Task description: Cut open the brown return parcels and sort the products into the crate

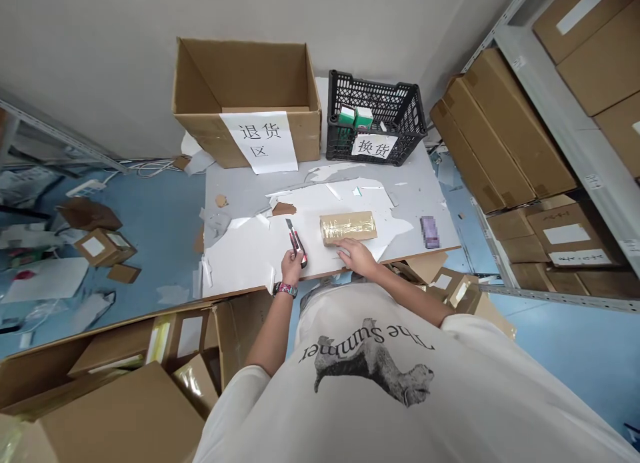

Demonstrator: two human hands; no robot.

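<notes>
A red and black box cutter (pixel 299 245) is in my left hand (pixel 291 267), its blade end pointing away from me over the white-covered table (pixel 240 253). Just right of it lies a small cardboard box (pixel 349 227) wrapped in shiny clear tape. My right hand (pixel 358 257) rests at the near edge of that box, fingers spread, not closed around it. A purple item (pixel 429 231), blurred out, sits on the table further right.
At the table's back stand a large open carton (pixel 200 133) with a paper sign and a black crate (pixel 406 143) holding green and white boxes. Cartons fill the lower left and the right-hand shelf (pixel 555 89). Paper scraps litter the tabletop.
</notes>
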